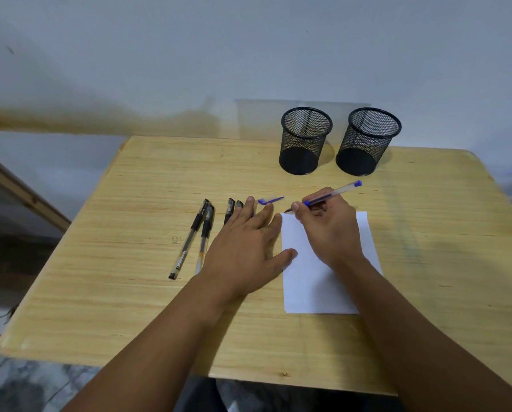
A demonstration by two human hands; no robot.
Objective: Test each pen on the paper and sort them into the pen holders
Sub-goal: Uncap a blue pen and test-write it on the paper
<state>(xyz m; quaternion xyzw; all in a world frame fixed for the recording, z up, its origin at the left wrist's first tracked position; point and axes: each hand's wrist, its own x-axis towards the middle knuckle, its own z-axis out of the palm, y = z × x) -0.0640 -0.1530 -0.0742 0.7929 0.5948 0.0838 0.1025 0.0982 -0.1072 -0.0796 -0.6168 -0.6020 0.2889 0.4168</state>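
- While the blue pen (326, 198) is clamped in the fingers (296, 208) of the right hand (329, 230), its tip is seen at the far left corner of the paper (314, 281), at or just off the edge; whether it touches the sheet cannot be told.
- The pen's long axis is laid on a slant: the tip is pointed left and toward the person, and the blue end plug is raised right and away, toward the two mesh pen holders (305, 141).
- The paper is spread toward the person from the tip, so the coming stroke is judged to call for a short pull inward onto the sheet.
- The left hand (248, 248) is laid flat on the counter (130, 292), fingers spread and clamped on nothing; its thumb (288, 255) is rested on the paper's left edge, seemingly so that the sheet is steadied.
- The loose blue cap (270, 200) is left just beyond the left fingertips, apart from the pen.
- Two black pens (193, 242) are laid side by side to the left, and two more are partly hidden under the left hand, so that hand is the nearer one for them.
- Both holders are set well beyond the paper, nearer the right hand, and appear empty; no pen is sorted yet.
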